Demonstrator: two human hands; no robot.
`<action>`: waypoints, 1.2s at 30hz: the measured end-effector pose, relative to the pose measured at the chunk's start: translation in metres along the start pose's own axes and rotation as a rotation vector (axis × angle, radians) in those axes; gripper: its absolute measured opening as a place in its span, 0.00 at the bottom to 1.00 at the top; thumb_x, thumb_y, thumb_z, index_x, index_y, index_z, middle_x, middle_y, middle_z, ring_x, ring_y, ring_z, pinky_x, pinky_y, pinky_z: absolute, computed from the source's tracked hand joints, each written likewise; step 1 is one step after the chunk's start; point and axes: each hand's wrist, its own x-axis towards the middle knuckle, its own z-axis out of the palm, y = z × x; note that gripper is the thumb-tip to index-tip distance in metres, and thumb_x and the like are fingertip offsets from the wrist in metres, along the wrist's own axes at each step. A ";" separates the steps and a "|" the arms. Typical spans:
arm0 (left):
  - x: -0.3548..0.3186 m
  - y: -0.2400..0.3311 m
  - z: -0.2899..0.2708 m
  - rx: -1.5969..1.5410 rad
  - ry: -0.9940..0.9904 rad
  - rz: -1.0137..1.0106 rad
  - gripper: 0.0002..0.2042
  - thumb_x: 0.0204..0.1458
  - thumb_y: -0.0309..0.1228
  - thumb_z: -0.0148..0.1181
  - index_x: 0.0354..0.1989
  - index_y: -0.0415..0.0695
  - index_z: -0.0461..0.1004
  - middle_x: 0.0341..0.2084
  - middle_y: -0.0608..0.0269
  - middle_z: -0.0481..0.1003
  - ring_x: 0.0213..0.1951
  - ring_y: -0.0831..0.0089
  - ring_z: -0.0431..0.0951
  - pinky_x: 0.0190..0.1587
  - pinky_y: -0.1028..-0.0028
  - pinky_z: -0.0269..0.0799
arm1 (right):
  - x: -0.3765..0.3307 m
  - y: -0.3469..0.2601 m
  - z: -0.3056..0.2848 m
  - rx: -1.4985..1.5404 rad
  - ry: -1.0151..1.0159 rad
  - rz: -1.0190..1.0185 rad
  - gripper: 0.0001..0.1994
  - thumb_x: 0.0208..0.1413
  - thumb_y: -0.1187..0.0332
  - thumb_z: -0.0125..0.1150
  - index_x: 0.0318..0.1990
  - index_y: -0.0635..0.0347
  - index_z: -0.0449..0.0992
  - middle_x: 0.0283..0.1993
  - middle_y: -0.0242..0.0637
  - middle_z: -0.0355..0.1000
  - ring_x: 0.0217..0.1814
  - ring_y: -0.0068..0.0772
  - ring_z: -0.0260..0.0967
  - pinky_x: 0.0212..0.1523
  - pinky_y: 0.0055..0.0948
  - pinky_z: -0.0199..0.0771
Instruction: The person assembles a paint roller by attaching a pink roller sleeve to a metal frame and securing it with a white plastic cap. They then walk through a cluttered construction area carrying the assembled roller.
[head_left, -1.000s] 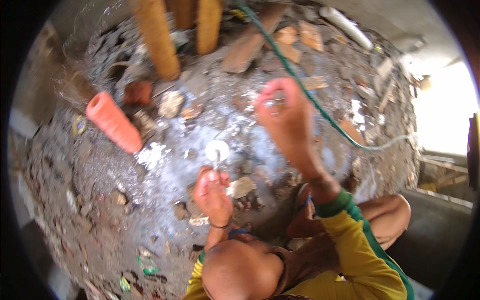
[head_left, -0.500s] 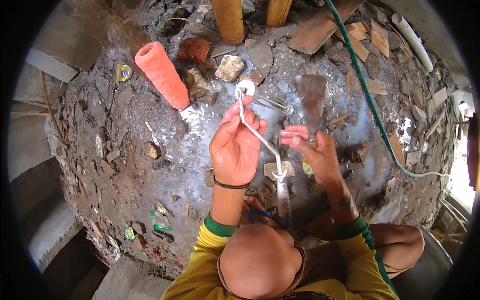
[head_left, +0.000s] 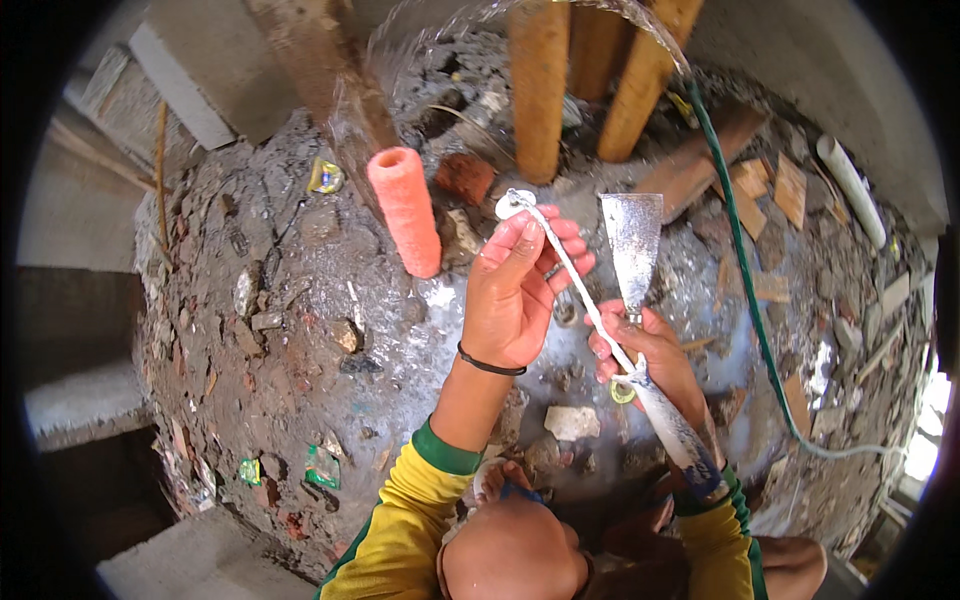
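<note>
A paint roller frame (head_left: 573,268) with a white-coated rod and a worn white and blue handle (head_left: 680,435) slants between my hands. My left hand (head_left: 520,280) is closed round the frame near its white round end cap (head_left: 515,203). Its wire cage is mostly hidden behind that hand. My right hand (head_left: 665,360) grips a putty knife (head_left: 633,245), the wide, paint-smeared blade pointing away from me. The knife's handle is largely covered by the hand and the roller frame. A fluffy coral roller sleeve (head_left: 408,220) stands on the wet ground, left of my left hand.
A green hose (head_left: 738,220) runs down the right side, water (head_left: 640,15) arcing leftward from its far end. Wooden posts (head_left: 538,100) stand at the back. Planks (head_left: 700,165), a white pipe (head_left: 850,190), a pale stone (head_left: 573,423) and rubble lie on muddy ground.
The roller frame has turned, its handle swinging right, above my right forearm. The putty knife's blade now shows its pale, smeared face. The view has shifted, showing the hose's water stream.
</note>
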 end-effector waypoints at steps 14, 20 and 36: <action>0.130 0.142 0.049 0.244 0.020 0.035 0.13 0.63 0.39 0.48 0.30 0.43 0.67 0.20 0.68 0.71 0.18 0.80 0.66 0.19 0.81 0.61 | 0.151 -0.155 0.146 -0.829 -0.064 -0.974 0.10 0.58 0.69 0.50 0.44 0.65 0.68 0.33 0.36 0.71 0.23 0.19 0.66 0.26 0.22 0.67; 0.167 0.155 0.042 0.538 0.201 0.028 0.13 0.59 0.41 0.52 0.33 0.43 0.69 0.23 0.65 0.75 0.23 0.79 0.72 0.22 0.79 0.64 | 0.185 -0.194 0.148 -0.745 -0.070 -0.653 0.10 0.62 0.66 0.50 0.45 0.61 0.70 0.29 0.32 0.71 0.24 0.18 0.66 0.24 0.20 0.68; 0.160 0.118 0.076 0.825 0.186 0.356 0.06 0.54 0.22 0.54 0.33 0.37 0.78 0.26 0.62 0.77 0.26 0.71 0.75 0.30 0.71 0.69 | 0.164 -0.216 0.137 -0.580 -0.037 -0.236 0.17 0.61 0.58 0.54 0.38 0.69 0.71 0.31 0.45 0.74 0.27 0.39 0.75 0.26 0.36 0.78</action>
